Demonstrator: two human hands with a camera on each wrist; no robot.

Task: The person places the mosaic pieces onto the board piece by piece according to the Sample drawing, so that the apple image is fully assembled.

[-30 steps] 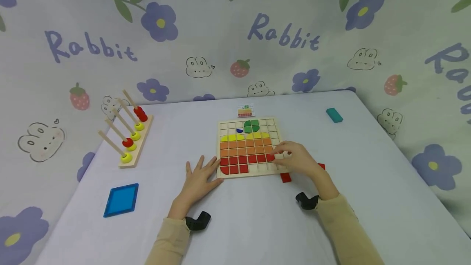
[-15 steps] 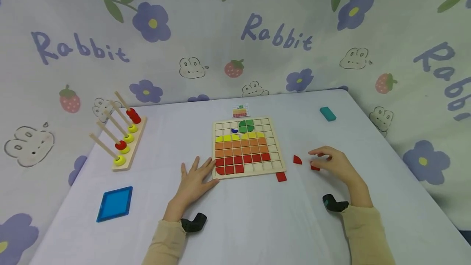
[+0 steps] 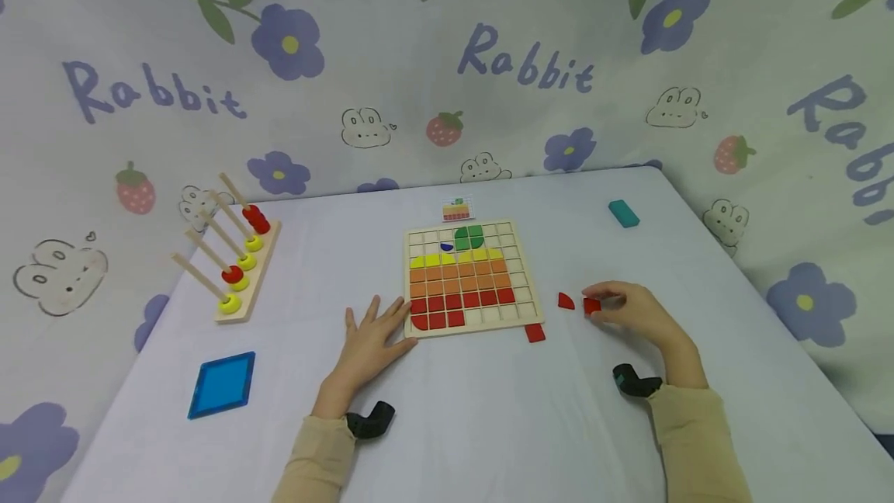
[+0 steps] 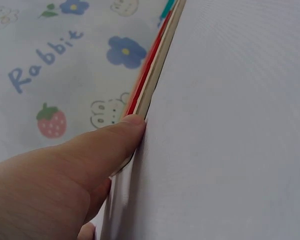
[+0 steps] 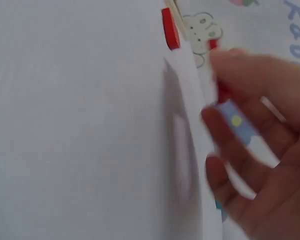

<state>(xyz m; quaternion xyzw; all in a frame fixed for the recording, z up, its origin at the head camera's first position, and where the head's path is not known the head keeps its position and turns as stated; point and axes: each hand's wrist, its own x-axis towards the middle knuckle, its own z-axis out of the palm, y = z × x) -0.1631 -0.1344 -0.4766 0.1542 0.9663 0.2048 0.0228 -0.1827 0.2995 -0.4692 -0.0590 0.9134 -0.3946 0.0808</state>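
My right hand (image 3: 639, 317) pinches a red square tile (image 3: 592, 307) between thumb and fingertips, right of the board. In the right wrist view that tile (image 5: 223, 93) shows partly behind the thumb. Beside it on the table lies a red quarter-round tile (image 3: 566, 301). Another red square tile (image 3: 535, 332) lies at the near right corner of the wooden grid board (image 3: 492, 317). Red, orange, yellow, green and blue tiles fill part of the grid. My left hand (image 3: 370, 344) lies flat with fingers spread, its fingertips at the board's left edge; the left wrist view shows the thumb (image 4: 105, 145) against that edge.
A small pattern card (image 3: 457, 209) lies behind the board. At the left stand a bead stacker (image 3: 244, 278) with several pegs and, nearer, a blue square tray (image 3: 222, 385). A teal block (image 3: 624, 213) lies at the back right.
My right hand has moved from the board's right side out to the red square tile and now pinches it. The left hand has stayed at the board's edge.
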